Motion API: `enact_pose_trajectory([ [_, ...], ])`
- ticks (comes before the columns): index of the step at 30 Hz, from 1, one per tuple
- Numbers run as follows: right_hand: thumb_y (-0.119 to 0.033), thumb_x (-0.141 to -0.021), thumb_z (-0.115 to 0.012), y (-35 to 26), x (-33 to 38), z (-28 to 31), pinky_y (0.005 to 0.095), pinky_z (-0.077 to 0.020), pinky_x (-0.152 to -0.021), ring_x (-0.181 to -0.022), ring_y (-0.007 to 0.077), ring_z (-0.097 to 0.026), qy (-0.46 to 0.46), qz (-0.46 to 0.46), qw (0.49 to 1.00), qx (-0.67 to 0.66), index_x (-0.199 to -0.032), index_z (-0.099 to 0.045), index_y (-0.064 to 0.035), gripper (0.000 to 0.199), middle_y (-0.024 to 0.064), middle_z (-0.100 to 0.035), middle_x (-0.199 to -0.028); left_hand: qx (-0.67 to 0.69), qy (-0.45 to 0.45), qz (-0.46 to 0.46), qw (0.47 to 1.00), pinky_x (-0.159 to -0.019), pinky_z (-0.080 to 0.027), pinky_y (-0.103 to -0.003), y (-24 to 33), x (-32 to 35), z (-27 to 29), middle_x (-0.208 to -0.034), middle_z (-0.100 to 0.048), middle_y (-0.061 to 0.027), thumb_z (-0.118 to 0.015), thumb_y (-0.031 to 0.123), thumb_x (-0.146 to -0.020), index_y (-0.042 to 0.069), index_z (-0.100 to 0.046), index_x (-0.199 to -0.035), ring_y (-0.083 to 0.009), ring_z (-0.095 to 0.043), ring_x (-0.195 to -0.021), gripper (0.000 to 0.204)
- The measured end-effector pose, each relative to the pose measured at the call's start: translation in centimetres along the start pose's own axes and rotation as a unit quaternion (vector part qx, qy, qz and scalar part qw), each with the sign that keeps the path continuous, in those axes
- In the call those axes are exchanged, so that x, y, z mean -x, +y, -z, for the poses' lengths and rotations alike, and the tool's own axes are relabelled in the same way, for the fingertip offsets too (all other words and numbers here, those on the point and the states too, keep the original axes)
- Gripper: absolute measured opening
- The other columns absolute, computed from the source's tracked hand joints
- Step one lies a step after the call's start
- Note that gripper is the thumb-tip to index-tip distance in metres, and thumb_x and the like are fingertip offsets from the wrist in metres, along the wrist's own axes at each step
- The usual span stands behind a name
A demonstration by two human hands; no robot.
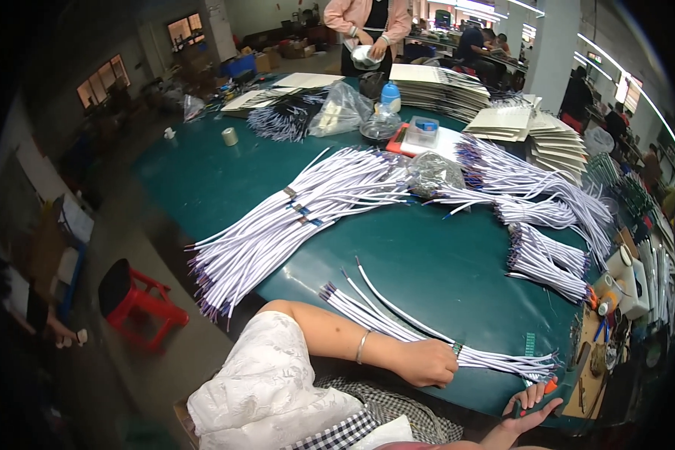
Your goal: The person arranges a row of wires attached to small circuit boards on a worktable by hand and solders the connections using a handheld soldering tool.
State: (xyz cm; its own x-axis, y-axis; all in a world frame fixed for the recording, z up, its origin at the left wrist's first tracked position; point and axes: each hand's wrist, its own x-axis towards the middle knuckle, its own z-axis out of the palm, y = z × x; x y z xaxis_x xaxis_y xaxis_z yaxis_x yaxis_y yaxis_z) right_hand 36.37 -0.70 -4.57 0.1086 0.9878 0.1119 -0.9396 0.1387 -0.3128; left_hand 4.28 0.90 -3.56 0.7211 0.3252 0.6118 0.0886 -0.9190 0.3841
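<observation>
My left hand (427,363) is closed in a fist over a small bundle of white cables (502,361) near the table's front edge. The cables run from its upper left, under the hand, to dark, frayed-looking ends on the right. Beside the fist a small green piece (457,349) sits on the cables. A green strip (530,343) lies just beyond the cable ends. At the lower right, my right hand (531,409) has its fingers around a dark green tool with an orange part (551,385); its exact kind cannot be made out.
A large heap of white cables (277,232) crosses the green table (202,172); more bundles (547,262) lie at the right. Beyond are a clear plastic bag (340,111), a blue bottle (390,96) and stacked pale sheets (439,88). A person (367,34) stands across the table. A red stool (146,307) is left.
</observation>
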Motion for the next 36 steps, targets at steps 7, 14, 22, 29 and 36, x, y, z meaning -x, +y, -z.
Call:
enact_pose_trajectory([
  [7,-0.042,-0.099,-0.047,-0.08,0.04,0.10,0.0211,-0.0375,-0.043,-0.056,0.0098,-0.036,0.028,0.005,1.000,0.008,-0.132,-0.044,-0.0006,0.053,0.0038,-0.039,-0.074,-0.007,-0.017,-0.005,1.000,-0.063,-0.042,-0.040,0.01,0.10,0.07,-0.071,-0.051,-0.0080,-0.069,0.019,-0.073,0.006,-0.052,-0.068,-0.0280,-0.054,-0.072,0.022],
  [14,-0.041,-0.099,-0.046,-0.30,0.48,-0.38,0.0216,-0.0382,-0.045,-0.057,0.0098,-0.037,-0.003,0.008,1.000,0.004,-0.133,-0.043,-0.0005,0.053,0.0038,-0.039,-0.075,0.004,-0.020,-0.011,1.000,-0.063,-0.042,-0.040,-0.26,-0.23,-0.24,-0.071,-0.052,-0.0078,-0.068,0.019,-0.075,0.006,-0.052,-0.068,-0.0279,-0.054,-0.071,0.022],
  [22,-0.041,-0.099,-0.046,0.02,0.04,0.09,0.0231,-0.0393,-0.046,-0.057,0.0105,-0.037,-0.019,-0.012,1.000,-0.002,-0.133,-0.042,-0.0008,0.053,0.0038,-0.038,-0.075,0.001,-0.015,0.004,1.000,-0.063,-0.042,-0.040,0.01,0.13,-0.01,-0.070,-0.051,-0.0079,-0.067,0.019,-0.076,0.006,-0.052,-0.068,-0.0281,-0.054,-0.071,0.021],
  [29,-0.042,-0.099,-0.046,0.02,0.15,-0.15,0.0233,-0.0390,-0.046,-0.056,0.0106,-0.036,-0.013,-0.011,1.000,-0.001,-0.134,-0.040,-0.0025,0.053,0.0038,-0.038,-0.075,0.004,-0.015,0.001,1.000,-0.063,-0.042,-0.040,0.00,0.10,0.01,-0.070,-0.051,-0.0082,-0.067,0.018,-0.076,0.006,-0.053,-0.068,-0.0283,-0.054,-0.070,0.021],
  [36,-0.042,-0.099,-0.046,0.19,0.08,-0.34,0.0226,-0.0393,-0.045,-0.055,0.0105,-0.036,-0.001,-0.003,1.000,0.003,-0.133,-0.041,-0.0025,0.053,0.0037,-0.038,-0.074,0.005,-0.017,0.001,1.000,-0.062,-0.042,-0.040,0.02,0.04,0.13,-0.070,-0.050,-0.0079,-0.067,0.017,-0.075,0.006,-0.053,-0.068,-0.0282,-0.054,-0.070,0.020],
])
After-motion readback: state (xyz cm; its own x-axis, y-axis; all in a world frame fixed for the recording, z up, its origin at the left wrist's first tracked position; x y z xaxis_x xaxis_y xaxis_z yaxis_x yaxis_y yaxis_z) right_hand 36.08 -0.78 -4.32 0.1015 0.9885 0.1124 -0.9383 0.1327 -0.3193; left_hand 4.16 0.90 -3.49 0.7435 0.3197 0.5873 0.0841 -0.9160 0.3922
